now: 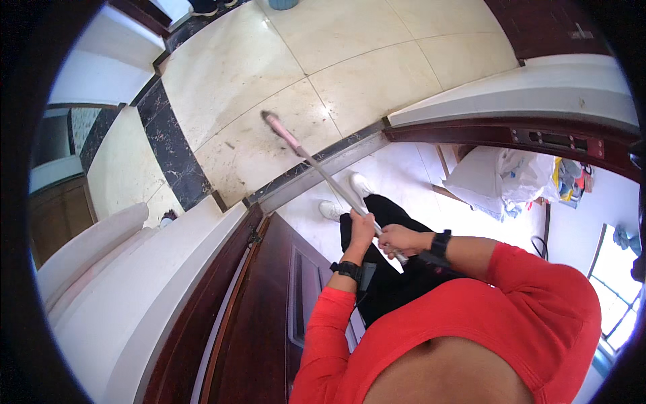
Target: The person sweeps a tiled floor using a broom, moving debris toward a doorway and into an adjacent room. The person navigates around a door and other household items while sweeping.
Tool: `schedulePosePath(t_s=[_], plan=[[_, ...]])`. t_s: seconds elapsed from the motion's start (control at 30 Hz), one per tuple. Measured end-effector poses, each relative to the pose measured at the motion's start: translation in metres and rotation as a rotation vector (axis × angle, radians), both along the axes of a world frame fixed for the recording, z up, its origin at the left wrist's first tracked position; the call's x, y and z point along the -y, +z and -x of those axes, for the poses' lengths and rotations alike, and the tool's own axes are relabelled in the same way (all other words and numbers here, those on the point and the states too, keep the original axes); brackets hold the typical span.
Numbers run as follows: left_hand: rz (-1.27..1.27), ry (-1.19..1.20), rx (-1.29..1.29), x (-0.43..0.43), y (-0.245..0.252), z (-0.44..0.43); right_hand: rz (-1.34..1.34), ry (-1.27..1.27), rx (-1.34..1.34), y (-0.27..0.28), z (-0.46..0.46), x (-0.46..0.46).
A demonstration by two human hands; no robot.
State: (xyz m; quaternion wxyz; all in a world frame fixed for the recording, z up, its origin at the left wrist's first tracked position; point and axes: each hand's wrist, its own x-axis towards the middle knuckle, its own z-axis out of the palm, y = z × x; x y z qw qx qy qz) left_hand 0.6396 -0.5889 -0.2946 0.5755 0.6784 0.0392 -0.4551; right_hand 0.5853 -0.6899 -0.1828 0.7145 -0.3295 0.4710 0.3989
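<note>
Both my hands grip the long pale handle [333, 183] of a broom. My left hand [362, 227] wraps around it farther down the shaft, and my right hand [401, 240] holds it close to its top end. The pink broom head [281, 130] reaches past the doorway onto the beige tiled floor [363, 81]; its bristles look dark and slightly blurred. Dark specks of dirt [229, 182] lie scattered on the tiles around the head.
A dark stone threshold [323, 151] crosses the doorway in front of my white shoes [361, 184]. A dark wooden door [252, 313] stands at my left. White plastic bags [504, 177] are piled at the right. Another person's shoes [204, 11] and a blue bucket [283, 4] show at the far edge.
</note>
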Motion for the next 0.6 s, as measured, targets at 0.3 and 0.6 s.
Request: schedulePosePath(t_s=[0.3, 0.6], plan=[[0.217, -0.354, -0.693, 0.084, 0.046, 0.132, -0.139, -0.549, -0.413, 0.072, 0.143, 0.06], [0.074, -0.219, -0.559, 0.078, -0.052, 0.103, -0.062, -0.583, -0.139, -0.061, 0.112, 0.043]])
